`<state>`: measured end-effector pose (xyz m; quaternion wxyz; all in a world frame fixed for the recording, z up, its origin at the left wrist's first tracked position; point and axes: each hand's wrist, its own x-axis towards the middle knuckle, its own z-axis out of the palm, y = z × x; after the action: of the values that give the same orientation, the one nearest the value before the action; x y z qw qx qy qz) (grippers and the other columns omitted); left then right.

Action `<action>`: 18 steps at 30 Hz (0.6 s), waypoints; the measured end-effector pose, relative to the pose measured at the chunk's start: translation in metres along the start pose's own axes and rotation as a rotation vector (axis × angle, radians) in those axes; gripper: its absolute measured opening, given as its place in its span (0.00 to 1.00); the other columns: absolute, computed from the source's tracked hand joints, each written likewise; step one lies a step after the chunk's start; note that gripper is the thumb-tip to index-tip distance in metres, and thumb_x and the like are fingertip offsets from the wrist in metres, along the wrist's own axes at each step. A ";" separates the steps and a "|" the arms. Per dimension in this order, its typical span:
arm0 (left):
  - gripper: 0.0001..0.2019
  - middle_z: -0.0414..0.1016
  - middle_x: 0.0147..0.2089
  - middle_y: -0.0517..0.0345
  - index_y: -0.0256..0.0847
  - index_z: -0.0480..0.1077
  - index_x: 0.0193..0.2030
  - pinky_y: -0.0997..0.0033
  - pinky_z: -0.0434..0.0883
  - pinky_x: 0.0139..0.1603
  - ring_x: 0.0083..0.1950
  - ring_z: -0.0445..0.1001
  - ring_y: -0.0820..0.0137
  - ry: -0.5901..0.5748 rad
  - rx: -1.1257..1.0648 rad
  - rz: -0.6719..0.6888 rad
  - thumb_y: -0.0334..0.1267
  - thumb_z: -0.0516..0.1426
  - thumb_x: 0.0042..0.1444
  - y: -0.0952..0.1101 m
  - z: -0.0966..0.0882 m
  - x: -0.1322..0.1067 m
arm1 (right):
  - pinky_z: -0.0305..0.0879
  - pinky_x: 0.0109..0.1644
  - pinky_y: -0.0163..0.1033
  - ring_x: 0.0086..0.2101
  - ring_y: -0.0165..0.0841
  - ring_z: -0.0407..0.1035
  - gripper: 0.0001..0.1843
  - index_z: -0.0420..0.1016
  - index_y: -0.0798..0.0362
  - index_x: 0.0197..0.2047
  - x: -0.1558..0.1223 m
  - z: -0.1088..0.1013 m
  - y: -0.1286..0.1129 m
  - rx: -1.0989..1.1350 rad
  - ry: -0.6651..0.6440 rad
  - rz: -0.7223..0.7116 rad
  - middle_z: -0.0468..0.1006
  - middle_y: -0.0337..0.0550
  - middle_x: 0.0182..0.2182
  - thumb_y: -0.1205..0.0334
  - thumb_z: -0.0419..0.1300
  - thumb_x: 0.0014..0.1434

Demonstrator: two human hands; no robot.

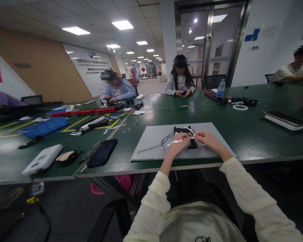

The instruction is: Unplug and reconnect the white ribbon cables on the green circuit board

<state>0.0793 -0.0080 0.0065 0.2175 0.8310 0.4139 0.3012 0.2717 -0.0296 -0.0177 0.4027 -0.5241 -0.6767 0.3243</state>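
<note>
A grey metal panel [151, 148] lies flat on the green table in front of me. On it sit a small black circuit part [184, 130] and a thin grey cable [154, 146]. My left hand [179, 141] and my right hand [205, 137] are both over the panel, fingers pinched on a white strip of tape [175, 142] stretched between them. The strip's loose end hangs to the left of my left hand. Both cream sleeves reach in from the bottom.
The green table [255, 134] carries a dark phone [102, 153], a white device [41, 160], a blue tray [44, 127], a red strip [83, 112], a tape ring [240, 107], a water bottle [221, 88] and a flat white device [285, 119]. Other people sit at the far side.
</note>
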 end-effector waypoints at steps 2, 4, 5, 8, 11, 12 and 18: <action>0.14 0.70 0.26 0.62 0.39 0.71 0.27 0.73 0.64 0.36 0.31 0.68 0.72 0.004 0.024 -0.023 0.43 0.53 0.59 -0.002 0.006 -0.003 | 0.54 0.27 0.32 0.22 0.28 0.61 0.24 0.75 0.56 0.31 0.001 0.001 0.002 -0.093 0.035 -0.007 0.70 0.37 0.20 0.41 0.55 0.54; 0.14 0.72 0.27 0.61 0.40 0.72 0.28 0.72 0.65 0.37 0.32 0.69 0.71 0.013 0.047 -0.036 0.43 0.53 0.59 -0.004 0.012 -0.004 | 0.55 0.28 0.33 0.22 0.29 0.63 0.24 0.76 0.55 0.30 0.001 0.002 0.003 -0.171 0.061 -0.012 0.72 0.38 0.19 0.41 0.55 0.55; 0.13 0.73 0.28 0.61 0.40 0.72 0.28 0.72 0.65 0.38 0.33 0.69 0.71 0.023 0.058 -0.038 0.43 0.53 0.59 -0.004 0.014 -0.005 | 0.56 0.28 0.33 0.22 0.29 0.64 0.24 0.76 0.55 0.30 0.001 0.002 0.003 -0.200 0.066 -0.012 0.72 0.38 0.19 0.41 0.54 0.55; 0.12 0.75 0.30 0.59 0.41 0.72 0.29 0.70 0.66 0.39 0.34 0.70 0.70 0.053 0.085 -0.040 0.43 0.53 0.59 -0.005 0.019 -0.005 | 0.56 0.29 0.33 0.22 0.30 0.65 0.25 0.76 0.56 0.27 0.001 0.002 0.002 -0.271 0.077 -0.007 0.72 0.39 0.18 0.42 0.53 0.56; 0.13 0.75 0.30 0.58 0.41 0.72 0.29 0.70 0.66 0.40 0.34 0.71 0.69 0.067 0.112 -0.041 0.43 0.52 0.59 -0.006 0.021 -0.006 | 0.55 0.29 0.33 0.22 0.30 0.65 0.25 0.76 0.56 0.25 0.001 0.002 0.003 -0.324 0.098 -0.007 0.72 0.40 0.17 0.43 0.52 0.57; 0.13 0.75 0.30 0.58 0.41 0.72 0.29 0.69 0.66 0.40 0.34 0.71 0.69 0.068 0.126 -0.041 0.43 0.52 0.59 -0.006 0.021 -0.006 | 0.55 0.29 0.34 0.22 0.31 0.65 0.25 0.76 0.56 0.25 0.002 0.003 0.003 -0.340 0.104 -0.007 0.72 0.40 0.17 0.43 0.52 0.58; 0.13 0.77 0.33 0.55 0.40 0.73 0.31 0.68 0.67 0.42 0.37 0.73 0.66 0.012 0.224 -0.059 0.40 0.50 0.61 -0.002 0.018 -0.008 | 0.56 0.32 0.34 0.26 0.32 0.68 0.24 0.78 0.56 0.27 0.002 0.004 0.006 -0.443 0.123 -0.041 0.77 0.44 0.22 0.46 0.53 0.58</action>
<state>0.0867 -0.0157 -0.0107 0.1294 0.8358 0.4706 0.2516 0.2707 -0.0264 -0.0245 0.3247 -0.6047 -0.7161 0.1272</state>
